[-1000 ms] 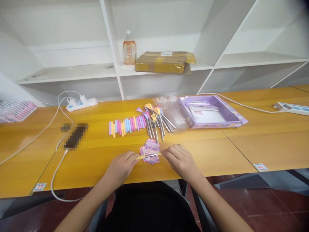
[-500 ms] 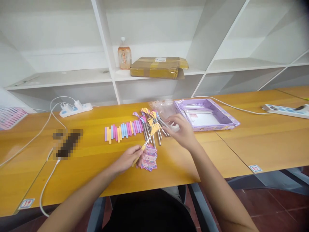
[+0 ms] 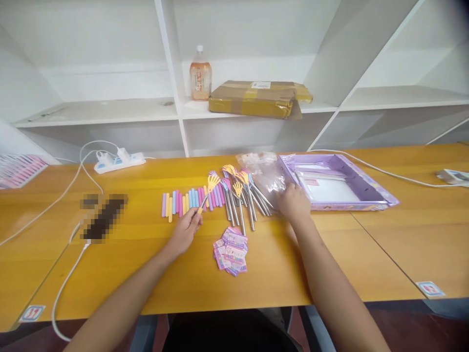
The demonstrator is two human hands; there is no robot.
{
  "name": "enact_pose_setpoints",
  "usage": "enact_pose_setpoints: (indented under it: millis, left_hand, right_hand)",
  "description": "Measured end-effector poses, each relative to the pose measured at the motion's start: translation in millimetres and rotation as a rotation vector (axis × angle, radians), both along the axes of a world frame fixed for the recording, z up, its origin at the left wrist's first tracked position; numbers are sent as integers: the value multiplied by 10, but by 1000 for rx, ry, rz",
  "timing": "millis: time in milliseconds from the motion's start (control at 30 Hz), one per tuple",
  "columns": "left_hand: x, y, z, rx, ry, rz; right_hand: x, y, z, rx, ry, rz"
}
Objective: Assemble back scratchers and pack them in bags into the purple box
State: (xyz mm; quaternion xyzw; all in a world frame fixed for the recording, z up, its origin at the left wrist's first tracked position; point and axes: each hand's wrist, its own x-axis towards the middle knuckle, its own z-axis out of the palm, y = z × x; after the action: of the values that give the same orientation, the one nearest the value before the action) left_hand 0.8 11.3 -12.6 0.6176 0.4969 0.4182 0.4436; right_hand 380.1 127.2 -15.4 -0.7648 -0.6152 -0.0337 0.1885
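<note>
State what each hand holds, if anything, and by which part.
The left hand holds a yellow hand-shaped scratcher by its handle. Whether the right hand grips the clear plastic cannot be told.

On the counter (image 3: 271,274) before you, back scratchers (image 3: 238,189) lie behind cards (image 3: 232,252), between handles (image 3: 193,198) at left and a plastic bag (image 3: 269,173) and tray (image 3: 351,207) at right; on the shelf (image 3: 322,106) behind, a bottle (image 3: 200,80) stands left of a carton (image 3: 252,100).

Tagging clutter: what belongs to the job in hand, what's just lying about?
Likely job: yellow stick in left hand; clear plastic by right hand; loose handles; hand-headed rods; pink cards; purple box.
Likely lying about: bottle; cardboard box; power strips.
</note>
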Motion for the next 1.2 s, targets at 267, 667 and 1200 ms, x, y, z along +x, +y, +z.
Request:
enact_pose_setpoints:
  millis: [267, 667, 1200]
  left_hand:
    - [140, -67, -3, 2, -91, -30]
    - [148, -132, 24, -10, -62, -122]
    - [279, -238, 31, 57, 9, -225]
  right_hand:
    - [121, -4, 75, 113, 177, -29]
    - [-874, -545, 157, 227, 1095, 561]
    - [-1470, -968, -14, -239, 1233, 952]
